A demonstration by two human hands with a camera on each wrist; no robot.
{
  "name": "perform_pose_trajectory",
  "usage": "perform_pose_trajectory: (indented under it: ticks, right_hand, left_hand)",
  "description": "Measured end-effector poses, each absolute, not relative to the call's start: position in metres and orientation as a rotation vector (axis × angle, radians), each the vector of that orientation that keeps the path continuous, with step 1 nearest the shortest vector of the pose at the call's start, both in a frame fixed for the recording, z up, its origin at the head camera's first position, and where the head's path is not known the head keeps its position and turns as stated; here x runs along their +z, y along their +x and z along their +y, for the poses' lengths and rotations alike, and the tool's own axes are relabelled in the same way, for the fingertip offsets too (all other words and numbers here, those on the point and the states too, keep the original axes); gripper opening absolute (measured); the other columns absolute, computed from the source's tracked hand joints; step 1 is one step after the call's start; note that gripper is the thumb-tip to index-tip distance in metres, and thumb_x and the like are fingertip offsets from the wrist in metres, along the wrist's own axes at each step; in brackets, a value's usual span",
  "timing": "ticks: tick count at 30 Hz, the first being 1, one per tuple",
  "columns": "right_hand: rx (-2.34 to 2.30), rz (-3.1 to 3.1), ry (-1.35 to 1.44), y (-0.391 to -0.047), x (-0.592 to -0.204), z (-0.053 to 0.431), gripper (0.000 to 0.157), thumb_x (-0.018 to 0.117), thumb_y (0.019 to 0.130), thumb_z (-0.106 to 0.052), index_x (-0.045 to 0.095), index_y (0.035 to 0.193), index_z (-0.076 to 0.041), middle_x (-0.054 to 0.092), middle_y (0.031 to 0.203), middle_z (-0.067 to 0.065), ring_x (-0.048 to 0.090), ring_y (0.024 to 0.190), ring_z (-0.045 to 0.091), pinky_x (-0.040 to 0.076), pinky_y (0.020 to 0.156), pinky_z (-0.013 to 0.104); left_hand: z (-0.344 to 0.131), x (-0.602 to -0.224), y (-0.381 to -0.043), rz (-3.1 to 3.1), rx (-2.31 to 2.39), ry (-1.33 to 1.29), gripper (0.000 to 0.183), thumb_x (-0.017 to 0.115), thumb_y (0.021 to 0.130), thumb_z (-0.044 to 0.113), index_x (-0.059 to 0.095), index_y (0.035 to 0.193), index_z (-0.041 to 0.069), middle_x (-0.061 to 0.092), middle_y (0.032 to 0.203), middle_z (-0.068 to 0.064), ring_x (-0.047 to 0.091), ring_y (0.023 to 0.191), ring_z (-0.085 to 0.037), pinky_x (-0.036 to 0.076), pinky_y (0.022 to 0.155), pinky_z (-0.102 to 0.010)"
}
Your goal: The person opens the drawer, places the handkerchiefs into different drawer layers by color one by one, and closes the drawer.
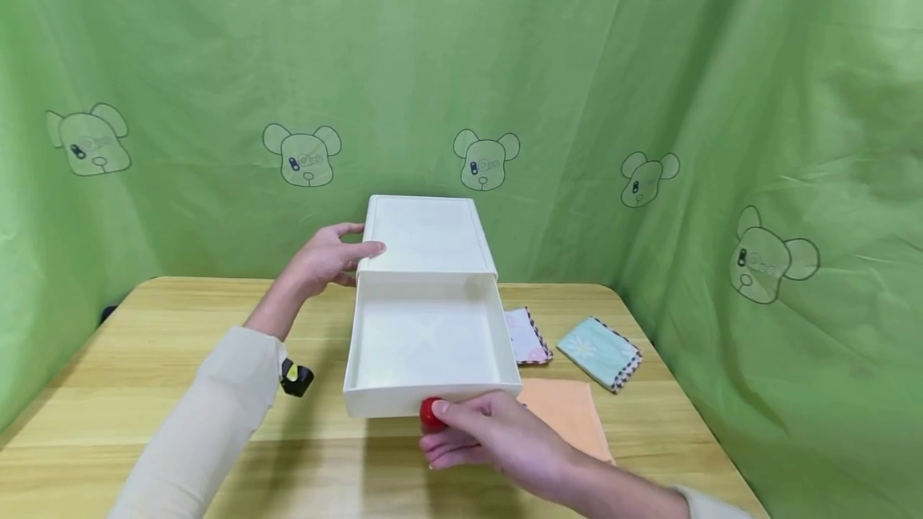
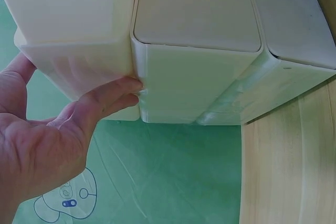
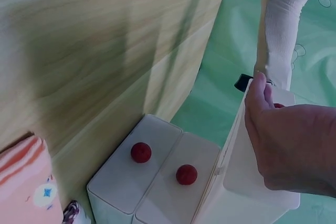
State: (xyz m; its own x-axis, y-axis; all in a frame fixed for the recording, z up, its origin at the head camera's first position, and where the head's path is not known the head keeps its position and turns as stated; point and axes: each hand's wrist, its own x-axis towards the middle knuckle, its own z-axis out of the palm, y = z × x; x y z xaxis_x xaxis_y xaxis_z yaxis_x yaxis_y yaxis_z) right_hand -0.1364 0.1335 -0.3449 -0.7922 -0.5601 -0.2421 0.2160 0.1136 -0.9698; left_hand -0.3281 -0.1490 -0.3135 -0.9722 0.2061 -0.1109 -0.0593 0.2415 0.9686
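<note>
A white drawer unit [image 1: 425, 231] stands on the table with its top drawer [image 1: 429, 335] pulled out; the drawer's inside is bare. My right hand [image 1: 497, 439] pinches the red knob [image 1: 431, 413] on the drawer front, thumb on the near side. Along the unit's left side lies my left hand [image 1: 328, 259], its thumb on the top and its fairly straight fingers pressing the side wall. Two lower drawers with red knobs [image 3: 140, 152] show shut beneath in the right wrist view.
Right of the unit lie a folded white cloth [image 1: 526, 335], a folded mint cloth [image 1: 602, 351] and a peach cloth [image 1: 570, 415]. A black strap piece [image 1: 296, 379] shows at the left wrist. A green curtain [image 1: 404, 102] surrounds the wooden table [image 1: 180, 391].
</note>
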Motion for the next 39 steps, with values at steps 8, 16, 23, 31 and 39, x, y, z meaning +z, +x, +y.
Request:
perform_pose_trajectory:
  ticks: [8,16,23,31,39]
  right_hand:
    - [-1.402,2.036,-0.468,-0.141,-0.327,0.145,0.048,0.049,0.106,-0.043,0.07,0.12,-0.001,0.075,0.108,0.011,0.074,0.09,0.023,0.063,0.087,0.038]
    - [-1.059,2.146,-0.69,-0.153,-0.286,0.166,0.038,0.048,0.107,-0.039,0.072,0.121,-0.013,0.074,0.11,0.001,0.073,0.089,0.017,0.062,0.082,0.031]
    - [-1.118,2.158,-0.855,-0.165,-0.258,0.18,0.034,0.048,0.108,-0.026,0.069,0.122,-0.002,0.074,0.098,0.009,0.072,0.087,0.027,0.064,0.079,0.036]
    - [-1.264,2.415,-0.665,-0.19,-0.246,0.2,0.042,0.055,0.105,-0.037,0.065,0.129,-0.005,0.071,0.106,0.019,0.071,0.096,0.033,0.062,0.085,0.037]
    - [-1.357,2.578,-0.416,-0.22,-0.259,0.229,0.05,0.062,0.099,-0.046,0.059,0.14,-0.016,0.068,0.129,0.009,0.068,0.114,0.025,0.046,0.111,0.053]
  left_hand:
    - [-0.149,-0.314,-0.329,2.284,1.816,0.151,0.091,0.075,0.093,0.03,0.02,0.162,0.009,0.061,0.083,0.0,0.06,0.074,-0.012,0.063,0.084,-0.038]
    - [-0.149,-0.314,-0.33,2.269,1.83,0.148,0.09,0.075,0.093,0.029,0.02,0.162,0.008,0.064,0.087,-0.002,0.062,0.075,-0.014,0.063,0.083,-0.038]
    - [-0.149,-0.315,-0.33,2.266,1.834,0.144,0.09,0.075,0.093,0.029,0.02,0.162,0.009,0.062,0.086,-0.002,0.06,0.074,-0.013,0.063,0.083,-0.038]
    - [-0.15,-0.316,-0.33,2.267,1.833,0.147,0.091,0.075,0.093,0.029,0.02,0.162,0.008,0.06,0.081,0.001,0.059,0.071,-0.012,0.063,0.081,-0.037]
    - [-0.15,-0.316,-0.33,2.27,1.844,0.139,0.09,0.076,0.092,0.03,0.023,0.161,0.009,0.05,0.071,0.005,0.052,0.065,-0.01,0.063,0.08,-0.037]
